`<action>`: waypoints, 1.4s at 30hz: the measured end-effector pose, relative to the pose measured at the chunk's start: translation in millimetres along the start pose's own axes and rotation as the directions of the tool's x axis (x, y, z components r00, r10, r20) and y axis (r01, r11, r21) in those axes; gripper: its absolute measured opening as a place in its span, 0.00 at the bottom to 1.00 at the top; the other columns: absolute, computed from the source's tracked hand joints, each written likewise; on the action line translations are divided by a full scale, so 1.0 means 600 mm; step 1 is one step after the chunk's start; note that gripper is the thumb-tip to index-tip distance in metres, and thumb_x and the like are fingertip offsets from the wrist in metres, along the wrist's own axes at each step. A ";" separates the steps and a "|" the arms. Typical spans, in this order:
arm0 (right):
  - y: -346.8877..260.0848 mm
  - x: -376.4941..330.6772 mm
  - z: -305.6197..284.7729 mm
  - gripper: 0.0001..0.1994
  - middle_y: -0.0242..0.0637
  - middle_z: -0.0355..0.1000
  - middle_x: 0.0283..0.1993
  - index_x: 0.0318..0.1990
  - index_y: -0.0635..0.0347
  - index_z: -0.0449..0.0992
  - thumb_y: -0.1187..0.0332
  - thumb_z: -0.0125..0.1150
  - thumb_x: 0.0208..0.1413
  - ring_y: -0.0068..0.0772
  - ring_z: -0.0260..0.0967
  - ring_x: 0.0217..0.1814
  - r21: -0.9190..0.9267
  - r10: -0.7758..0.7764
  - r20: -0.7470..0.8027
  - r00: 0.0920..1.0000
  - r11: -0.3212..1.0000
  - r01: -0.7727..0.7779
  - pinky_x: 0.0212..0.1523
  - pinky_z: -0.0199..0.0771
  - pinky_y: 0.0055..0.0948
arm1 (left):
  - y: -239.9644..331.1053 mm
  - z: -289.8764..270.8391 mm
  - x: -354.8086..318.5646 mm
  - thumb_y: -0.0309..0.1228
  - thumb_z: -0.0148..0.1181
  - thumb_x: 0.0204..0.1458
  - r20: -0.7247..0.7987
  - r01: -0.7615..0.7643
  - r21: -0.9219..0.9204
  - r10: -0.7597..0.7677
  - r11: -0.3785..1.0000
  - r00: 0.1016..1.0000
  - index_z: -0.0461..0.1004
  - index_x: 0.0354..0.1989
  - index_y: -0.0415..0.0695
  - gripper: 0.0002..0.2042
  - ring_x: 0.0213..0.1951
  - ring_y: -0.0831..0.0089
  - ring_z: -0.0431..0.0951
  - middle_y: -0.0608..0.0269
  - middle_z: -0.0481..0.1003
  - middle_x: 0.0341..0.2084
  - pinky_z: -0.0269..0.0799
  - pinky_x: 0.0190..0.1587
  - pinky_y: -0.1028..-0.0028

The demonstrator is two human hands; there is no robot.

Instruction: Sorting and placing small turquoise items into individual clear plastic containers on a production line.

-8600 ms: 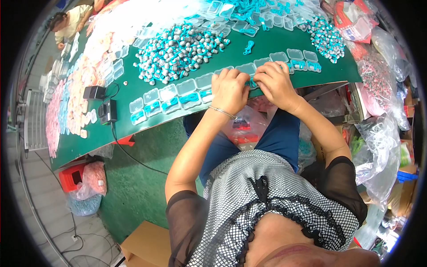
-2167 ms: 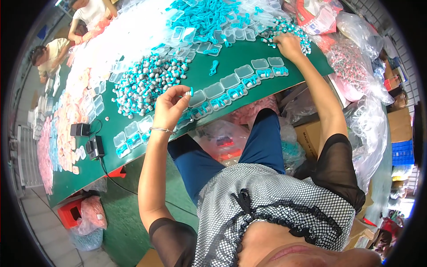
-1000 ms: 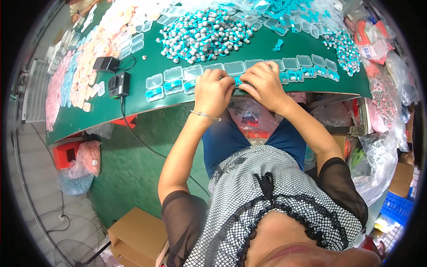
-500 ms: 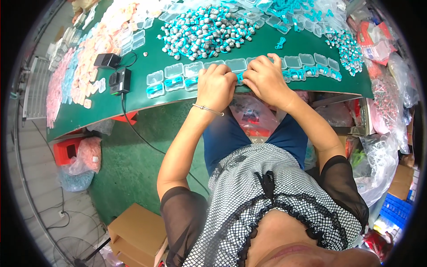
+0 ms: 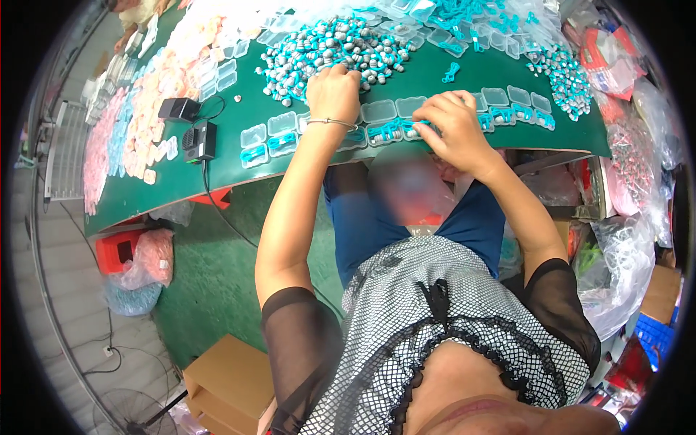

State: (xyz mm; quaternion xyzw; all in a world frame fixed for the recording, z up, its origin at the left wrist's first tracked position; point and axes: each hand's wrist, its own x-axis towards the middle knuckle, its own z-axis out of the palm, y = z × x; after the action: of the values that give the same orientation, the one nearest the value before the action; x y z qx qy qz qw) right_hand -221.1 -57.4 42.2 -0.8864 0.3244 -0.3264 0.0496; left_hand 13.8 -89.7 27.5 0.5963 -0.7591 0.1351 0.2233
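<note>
My left hand (image 5: pixel 333 96) is at the near edge of a heap of grey-and-white ribbed plugs (image 5: pixel 326 52) on turquoise cords, which look like corded earplugs. Its fingers curl downward, and whatever they grip is hidden. Along the table's front edge runs a row of small clear plastic cases (image 5: pixel 378 112), lids laid back. Corded plugs lie in several of them. Over one filled case (image 5: pixel 410 133) is my right hand (image 5: pixel 455 130), fingers bent and thumb apart from them, touching the case or its contents. My left wrist and forearm cover part of the row.
The green table (image 5: pixel 239 170) curves around me. On its left stand a small black device (image 5: pixel 199 141) with a cable, and piles of peach pieces (image 5: pixel 156 123). A smaller plug heap (image 5: pixel 565 87) lies right. A cardboard box (image 5: pixel 230 380) sits on the floor.
My left hand has moved away from the right hand, up and left from the cases to the plug heap. My right hand has shifted slightly right and its thumb has spread.
</note>
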 end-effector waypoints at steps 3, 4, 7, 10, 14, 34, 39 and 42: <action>0.025 -0.022 -0.035 0.03 0.28 0.71 0.33 0.31 0.52 0.76 0.67 0.62 0.48 0.32 0.67 0.41 -0.017 0.051 0.001 0.999 0.999 -0.051 0.52 0.54 0.40 | 0.001 0.014 0.010 0.28 0.54 0.45 0.029 -0.071 0.124 0.067 0.990 0.997 0.77 0.25 0.49 0.05 0.36 0.59 0.76 0.59 0.74 0.28 0.70 0.36 0.61; 0.031 -0.025 -0.045 0.03 0.29 0.71 0.32 0.30 0.53 0.76 0.67 0.62 0.48 0.33 0.68 0.40 -0.022 0.038 -0.015 0.999 0.999 -0.039 0.49 0.56 0.38 | -0.003 0.007 0.005 0.29 0.55 0.44 0.019 -0.059 0.107 0.057 0.992 0.998 0.77 0.25 0.48 0.04 0.34 0.58 0.76 0.59 0.74 0.27 0.70 0.36 0.60; 0.080 -0.048 -0.083 0.03 0.32 0.72 0.34 0.31 0.56 0.75 0.70 0.61 0.48 0.33 0.68 0.43 0.031 0.158 0.013 0.987 0.987 -0.159 0.49 0.58 0.34 | -0.006 -0.003 -0.003 0.28 0.58 0.42 0.049 0.051 -0.076 -0.048 0.996 0.998 0.76 0.25 0.46 0.02 0.32 0.55 0.76 0.57 0.73 0.26 0.72 0.34 0.59; 0.160 -0.060 -0.124 0.05 0.38 0.73 0.31 0.33 0.60 0.77 0.71 0.60 0.48 0.40 0.72 0.34 0.113 0.266 -0.137 0.954 0.961 -0.252 0.35 0.71 0.33 | -0.016 -0.011 -0.006 0.27 0.60 0.42 0.068 0.105 -0.249 -0.090 0.963 0.994 0.75 0.27 0.43 0.04 0.29 0.56 0.77 0.55 0.74 0.26 0.72 0.33 0.61; 0.313 -0.089 -0.182 0.06 0.39 0.75 0.35 0.35 0.55 0.78 0.70 0.59 0.48 0.39 0.74 0.35 -0.051 0.481 -0.272 0.833 0.858 -0.512 0.35 0.73 0.33 | -0.013 -0.007 0.003 0.25 0.61 0.42 0.196 0.296 -0.476 -0.228 0.828 0.954 0.76 0.30 0.41 0.06 0.26 0.69 0.78 0.56 0.77 0.25 0.73 0.31 0.70; 0.375 -0.020 -0.113 0.09 0.34 0.75 0.40 0.41 0.54 0.77 0.68 0.57 0.51 0.29 0.72 0.40 -0.162 0.470 -0.108 0.876 0.861 -0.482 0.40 0.72 0.30 | -0.021 -0.070 -0.093 0.24 0.62 0.48 0.332 0.444 -0.819 -0.330 0.364 0.884 0.77 0.38 0.39 0.08 0.27 0.86 0.72 0.69 0.76 0.27 0.68 0.29 0.82; 0.071 0.008 -0.066 0.05 0.30 0.72 0.34 0.36 0.62 0.74 0.73 0.59 0.53 0.21 0.67 0.37 0.471 0.305 0.133 0.943 0.818 -0.331 0.40 0.67 0.24 | -0.020 -0.089 -0.144 0.24 0.65 0.45 0.213 0.371 -0.754 -0.333 0.541 0.919 0.78 0.35 0.42 0.07 0.24 0.79 0.73 0.64 0.77 0.28 0.70 0.29 0.77; -0.020 0.016 -0.024 0.04 0.33 0.74 0.33 0.34 0.58 0.75 0.70 0.60 0.51 0.29 0.70 0.37 0.361 0.132 0.117 0.984 0.918 -0.166 0.46 0.63 0.30 | -0.015 -0.099 -0.150 0.24 0.67 0.43 0.136 0.270 -0.687 -0.246 0.674 0.960 0.79 0.32 0.43 0.07 0.24 0.76 0.74 0.63 0.76 0.31 0.70 0.29 0.76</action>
State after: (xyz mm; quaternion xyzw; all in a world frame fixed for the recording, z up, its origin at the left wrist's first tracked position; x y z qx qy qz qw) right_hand -217.8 -51.8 62.5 -0.8479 0.3210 -0.3363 0.2550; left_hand 49.9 12.1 33.1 0.5703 -0.6650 -0.2046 0.4366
